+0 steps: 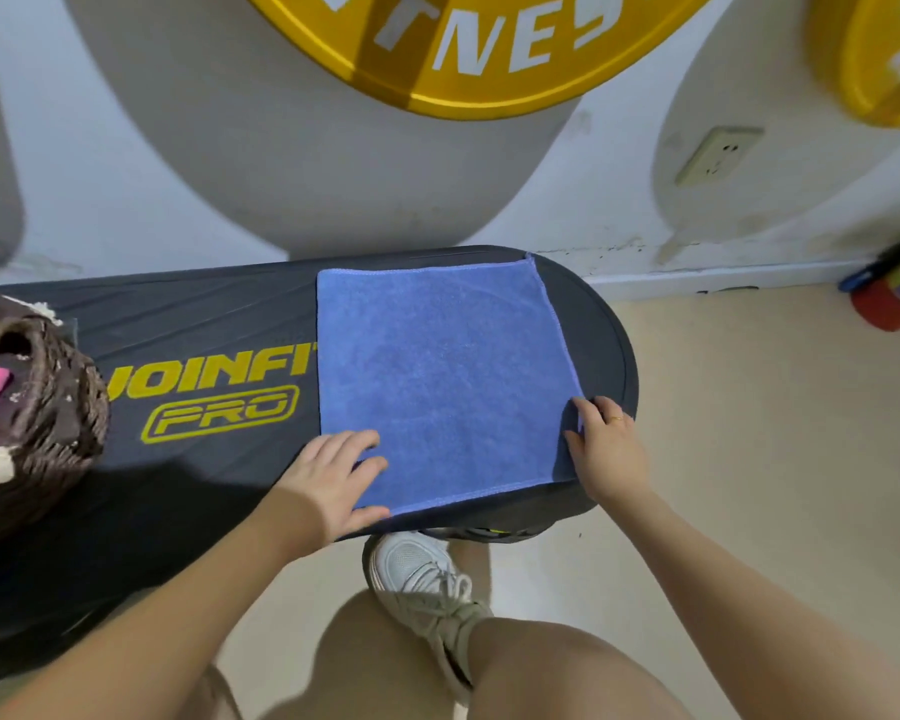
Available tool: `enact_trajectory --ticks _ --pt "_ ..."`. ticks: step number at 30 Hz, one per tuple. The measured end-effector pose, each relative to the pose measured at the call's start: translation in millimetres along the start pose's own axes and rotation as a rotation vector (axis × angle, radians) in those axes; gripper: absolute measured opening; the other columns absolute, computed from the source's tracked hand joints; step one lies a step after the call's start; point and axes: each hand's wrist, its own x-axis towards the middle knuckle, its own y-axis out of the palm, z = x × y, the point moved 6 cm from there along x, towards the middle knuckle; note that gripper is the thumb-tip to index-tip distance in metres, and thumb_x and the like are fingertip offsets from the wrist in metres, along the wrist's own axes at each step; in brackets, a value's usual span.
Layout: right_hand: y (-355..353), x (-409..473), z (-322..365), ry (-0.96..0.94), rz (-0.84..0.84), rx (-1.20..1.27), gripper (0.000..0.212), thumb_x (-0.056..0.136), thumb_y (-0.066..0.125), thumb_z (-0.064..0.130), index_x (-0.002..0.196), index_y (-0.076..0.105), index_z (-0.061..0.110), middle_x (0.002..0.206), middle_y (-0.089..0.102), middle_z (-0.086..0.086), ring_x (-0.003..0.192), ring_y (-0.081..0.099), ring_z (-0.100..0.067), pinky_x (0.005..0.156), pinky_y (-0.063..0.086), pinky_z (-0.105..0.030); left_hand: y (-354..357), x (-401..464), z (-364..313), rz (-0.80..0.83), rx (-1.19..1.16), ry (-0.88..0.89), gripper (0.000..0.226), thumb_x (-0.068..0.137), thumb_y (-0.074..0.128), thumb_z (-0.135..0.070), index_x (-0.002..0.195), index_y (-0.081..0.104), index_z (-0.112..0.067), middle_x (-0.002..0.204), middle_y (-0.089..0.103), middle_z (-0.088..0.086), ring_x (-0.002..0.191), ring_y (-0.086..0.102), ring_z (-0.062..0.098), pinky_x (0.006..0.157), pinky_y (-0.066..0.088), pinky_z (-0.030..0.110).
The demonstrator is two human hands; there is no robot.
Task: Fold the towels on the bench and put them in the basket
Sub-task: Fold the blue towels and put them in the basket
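Towel: the blue towel [437, 376] lies spread flat and square on the right end of the counter [188, 324], centre of the frame; judged to be laid out this way so a first fold can be made cleanly.
Left hand: the left hand [333, 475] rests at the towel's lower-left corner, fingers extended and lying on the cloth, nothing gripped; judged to be pinning that corner flat.
Right hand: the right hand [606, 449] sits at the towel's lower-right edge, fingers bent over the hem; whether it pinches the cloth or only presses it cannot be told.
Relation: the towel lies between the two hands and extends away from them toward the upper middle of the frame.
Basket: the wicker basket [48, 407] stands on the counter at the left edge of the frame, well apart from the towel, with pink cloth showing inside.
Stage: judged as set-up before the first fold.
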Motion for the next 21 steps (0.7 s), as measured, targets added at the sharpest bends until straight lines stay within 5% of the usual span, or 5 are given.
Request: enact_trajectory --ticks 6,9,13,18,21 --pt "1.0 -16.6 -12.3 0.264 -0.091 0.489 0.030 0.089 0.053 0.008 0.119 0.048 0.006 0.118 0.047 -0.012 0.101 0.050 -0.028 0.081 0.046 -0.033 -1.6 -11.0 -1.5 0.005 -0.040 0.176 0.031 0.072 0.041 -0.051 0.082 0.037 -0.021 0.095 0.041 -0.002 0.090 0.045 0.015 0.076 0.040 0.022" --pt "6.0 -13.1 -20.9 0.372 -0.015 0.679 0.021 0.081 0.062 0.012 0.095 0.048 0.007 0.083 0.049 -0.007 0.070 0.046 -0.022 0.050 0.033 -0.023 -10.2 -7.8 8.7 0.093 -0.043 0.212 0.019 0.069 0.040 -0.041 0.080 0.039 -0.026 0.089 0.051 -0.008 0.082 0.050 0.006 0.059 0.046 0.015" --pt "1.7 -9.0 -26.1 0.409 0.078 0.903 0.020 0.083 0.060 0.015 0.078 0.041 0.015 0.066 0.036 -0.002 0.053 0.034 -0.016 0.047 0.027 -0.024 -13.5 -10.0 16.6 0.154 -0.012 0.240 0.024 0.061 0.037 -0.021 0.084 0.044 -0.028 0.090 0.056 -0.011 0.086 0.044 0.004 0.053 0.044 0.013" --pt "-30.2 -9.6 -15.3 0.309 -0.055 1.168 0.020 0.089 0.048 0.001 0.080 0.043 0.019 0.069 0.041 0.001 0.052 0.034 -0.013 0.044 0.028 -0.018 -18.8 -7.7 16.4 0.092 -0.131 0.083 0.020 0.061 0.056 -0.015 0.078 0.049 -0.023 0.080 0.059 -0.006 0.075 0.051 0.011 0.058 0.046 0.019" --pt "-44.7 -7.2 -6.8 0.214 -0.004 1.184 0.030 0.088 0.046 -0.001 0.066 0.047 0.019 0.062 0.041 0.001 0.051 0.032 -0.013 0.044 0.025 -0.018 -28.5 -4.9 23.4 0.064 -0.339 -0.251 0.007 0.085 0.049 -0.011 0.080 0.054 -0.010 0.070 0.057 0.002 0.066 0.054 0.026 0.060 0.038 0.028"
